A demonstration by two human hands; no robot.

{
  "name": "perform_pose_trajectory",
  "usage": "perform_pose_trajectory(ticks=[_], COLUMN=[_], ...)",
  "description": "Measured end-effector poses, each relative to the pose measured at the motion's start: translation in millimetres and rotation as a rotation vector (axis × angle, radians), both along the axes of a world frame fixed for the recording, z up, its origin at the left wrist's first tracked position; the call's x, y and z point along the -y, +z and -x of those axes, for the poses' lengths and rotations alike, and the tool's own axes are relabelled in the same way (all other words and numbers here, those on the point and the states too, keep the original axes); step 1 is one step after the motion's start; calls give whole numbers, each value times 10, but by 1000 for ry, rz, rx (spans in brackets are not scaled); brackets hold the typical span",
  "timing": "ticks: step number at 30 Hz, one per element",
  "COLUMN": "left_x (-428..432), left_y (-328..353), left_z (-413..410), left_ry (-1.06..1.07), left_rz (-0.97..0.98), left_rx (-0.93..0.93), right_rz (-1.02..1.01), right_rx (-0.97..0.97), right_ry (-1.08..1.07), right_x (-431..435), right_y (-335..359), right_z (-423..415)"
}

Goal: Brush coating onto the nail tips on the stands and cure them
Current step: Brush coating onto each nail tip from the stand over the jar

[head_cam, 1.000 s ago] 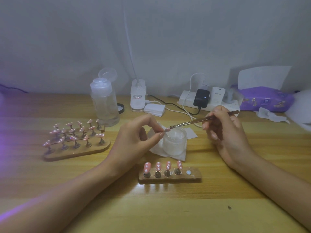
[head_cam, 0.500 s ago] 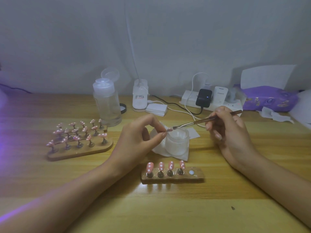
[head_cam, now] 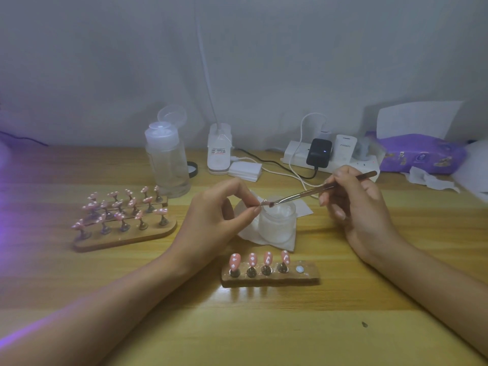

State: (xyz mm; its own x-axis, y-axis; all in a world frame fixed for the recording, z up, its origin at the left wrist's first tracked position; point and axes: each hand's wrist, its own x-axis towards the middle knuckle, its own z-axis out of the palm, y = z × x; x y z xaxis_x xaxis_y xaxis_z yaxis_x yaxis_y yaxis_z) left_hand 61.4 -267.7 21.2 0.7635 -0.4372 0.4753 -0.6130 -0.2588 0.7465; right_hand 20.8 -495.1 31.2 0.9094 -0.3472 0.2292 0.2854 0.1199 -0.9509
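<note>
Left forearm extended in from lower left. Left hand [head_cam: 219, 217] held raised, thumb and forefinger curled, small nail tip [head_cam: 264, 202] pinched between their ends. Right forearm extended in from lower right. Right hand [head_cam: 356, 204] turned palm inward, fingers curled, brush [head_cam: 317, 191] gripped pen-style, bristle end directed at left fingertips.

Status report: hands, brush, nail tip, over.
Left hand pinches nail tip above jar. Right hand holds brush, bristles at the tip. Nothing blocking.
</note>
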Motion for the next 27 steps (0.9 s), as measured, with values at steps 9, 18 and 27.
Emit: perform_pose_trajectory(ticks=[9,18,27], left_x=[-2,-9,-6], left_y=[-6,-10,-9], left_z=[-5,-8,-11], left_ry=[-1,-6,3], left_rz=[9,20,22], left_rx=[15,20,45], right_rz=[-3,-34,-37], right_rx=[14,-2,20], right_ry=[-14,-17,-22], right_x=[8,16,15], right_y=[-2,-7,3], right_z=[3,-1,4])
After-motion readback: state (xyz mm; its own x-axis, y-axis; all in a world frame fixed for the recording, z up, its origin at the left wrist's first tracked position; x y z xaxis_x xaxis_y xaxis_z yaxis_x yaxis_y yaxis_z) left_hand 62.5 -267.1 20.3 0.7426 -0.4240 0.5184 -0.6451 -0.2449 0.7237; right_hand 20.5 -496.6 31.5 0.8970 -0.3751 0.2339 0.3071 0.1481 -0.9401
